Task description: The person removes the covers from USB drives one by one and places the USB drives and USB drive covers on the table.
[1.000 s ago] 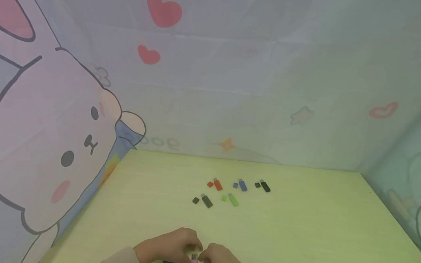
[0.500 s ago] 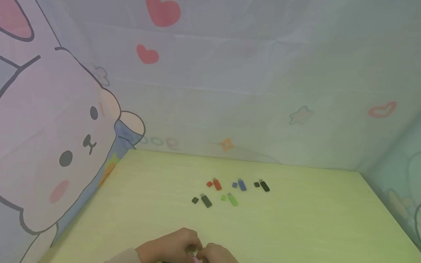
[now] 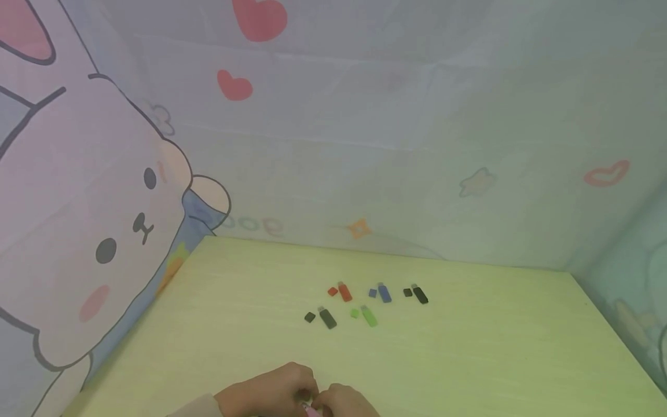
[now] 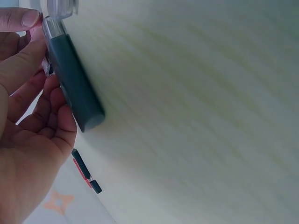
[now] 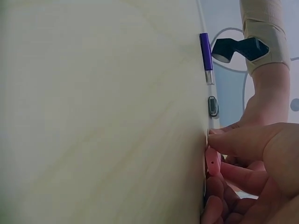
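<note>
A pink USB stick [image 3: 311,411] is between my two hands at the bottom edge of the head view. My right hand [image 3: 348,401] pinches its body; in the right wrist view the pink USB stick's end [image 5: 213,162] shows between thumb and fingers. My left hand [image 3: 276,389] has its curled fingertips at the stick's metal end, which they mostly cover. Whether a cap is in those fingers is hidden. Right beside my left hand [image 4: 35,112], in the left wrist view, lies a dark USB stick [image 4: 74,81] with a see-through end.
Farther back lie red [image 3: 345,292], blue [image 3: 384,293], black [image 3: 420,295], dark grey [image 3: 327,318] and green [image 3: 369,316] USB sticks, each with a loose cap to its left. A purple stick [image 5: 205,51] lies near the left forearm. Cloth walls border the table [image 3: 495,347].
My fingertips have closed in around the pink stick's metal end, which stood visible earlier. The stick has turned to a slant. The sticks and caps farther back have stayed put.
</note>
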### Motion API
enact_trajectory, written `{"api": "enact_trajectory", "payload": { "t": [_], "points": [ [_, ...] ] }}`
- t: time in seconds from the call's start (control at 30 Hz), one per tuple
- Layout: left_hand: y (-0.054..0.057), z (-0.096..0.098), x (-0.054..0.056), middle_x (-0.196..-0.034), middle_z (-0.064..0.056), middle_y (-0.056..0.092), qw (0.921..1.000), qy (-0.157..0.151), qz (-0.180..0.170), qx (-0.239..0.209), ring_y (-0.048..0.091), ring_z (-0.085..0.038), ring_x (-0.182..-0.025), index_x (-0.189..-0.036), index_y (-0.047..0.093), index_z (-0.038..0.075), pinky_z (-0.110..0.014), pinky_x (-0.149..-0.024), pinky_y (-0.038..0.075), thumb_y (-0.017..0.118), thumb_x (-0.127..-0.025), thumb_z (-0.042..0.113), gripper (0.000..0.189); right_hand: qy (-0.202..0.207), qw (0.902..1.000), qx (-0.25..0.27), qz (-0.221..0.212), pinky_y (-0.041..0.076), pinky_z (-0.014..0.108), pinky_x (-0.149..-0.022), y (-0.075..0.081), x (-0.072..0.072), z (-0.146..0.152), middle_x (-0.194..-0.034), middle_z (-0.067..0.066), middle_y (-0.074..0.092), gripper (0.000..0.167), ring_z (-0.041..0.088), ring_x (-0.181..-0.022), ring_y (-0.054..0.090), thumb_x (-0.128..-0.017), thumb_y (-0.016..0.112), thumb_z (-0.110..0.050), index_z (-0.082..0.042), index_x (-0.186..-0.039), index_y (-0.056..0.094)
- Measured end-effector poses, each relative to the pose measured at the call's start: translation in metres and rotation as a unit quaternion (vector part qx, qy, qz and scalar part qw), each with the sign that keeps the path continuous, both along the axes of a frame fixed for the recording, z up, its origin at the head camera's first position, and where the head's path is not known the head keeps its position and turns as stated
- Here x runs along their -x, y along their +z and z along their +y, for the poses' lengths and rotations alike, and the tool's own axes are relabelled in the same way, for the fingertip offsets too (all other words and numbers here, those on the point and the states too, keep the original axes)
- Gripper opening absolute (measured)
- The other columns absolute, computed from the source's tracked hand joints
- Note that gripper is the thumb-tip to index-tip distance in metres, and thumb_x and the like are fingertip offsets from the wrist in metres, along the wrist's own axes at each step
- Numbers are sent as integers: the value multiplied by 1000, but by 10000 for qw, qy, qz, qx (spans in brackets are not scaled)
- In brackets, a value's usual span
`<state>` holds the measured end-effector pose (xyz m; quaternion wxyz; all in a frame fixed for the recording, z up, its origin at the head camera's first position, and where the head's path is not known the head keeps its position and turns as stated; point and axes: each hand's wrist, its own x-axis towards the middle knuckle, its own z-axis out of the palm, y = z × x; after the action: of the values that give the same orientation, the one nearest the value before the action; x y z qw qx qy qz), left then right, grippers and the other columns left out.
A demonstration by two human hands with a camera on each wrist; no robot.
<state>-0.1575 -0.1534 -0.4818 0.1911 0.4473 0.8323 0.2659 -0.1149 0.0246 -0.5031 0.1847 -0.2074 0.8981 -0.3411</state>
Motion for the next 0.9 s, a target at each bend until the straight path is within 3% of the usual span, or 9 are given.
{"api": "enact_trajectory", "payload": {
  "t": [0.2, 0.5, 0.77, 0.9],
  "points": [
    [1, 0, -3, -72, 14, 57, 9989, 102, -439, -87, 45, 6, -64, -81, 72, 13, -16, -61, 47, 70, -78, 2, 11, -53, 9996, 215, -200, 39, 19, -56, 1, -1, 2, -60, -8, 50, 18, 4, -55, 41, -88, 66, -18, -2, -93, 72],
    [4, -1, -6, -70, 15, 55, 9979, -169, -478, -397, 43, 6, -61, -79, 69, 14, -14, -56, 46, 67, -81, 1, 13, 345, 9986, 355, 167, 43, 18, -59, 1, -1, 10, -64, -10, 53, 34, 1, -59, 44, -96, 56, -33, -3, -93, 73],
    [8, 0, -6, -71, 16, 56, 9979, -318, -126, -548, 43, 8, -63, -83, 70, 14, -12, -57, 45, 67, -83, 4, 10, 792, 9947, 302, 589, 44, 16, -65, 5, 4, 22, -74, -15, 50, 23, -3, -66, 45, -86, 68, -26, -9, -101, 73],
    [14, 3, -4, -71, 13, 58, 9969, -353, 245, -652, 45, 8, -65, -86, 72, 13, -10, -58, 44, 72, -82, 8, 6, 891, 9916, 597, 723, 44, 15, -64, 12, 4, 30, -75, -16, 50, 27, -4, -68, 46, -94, 60, -33, -10, -101, 73]
  ]
}}
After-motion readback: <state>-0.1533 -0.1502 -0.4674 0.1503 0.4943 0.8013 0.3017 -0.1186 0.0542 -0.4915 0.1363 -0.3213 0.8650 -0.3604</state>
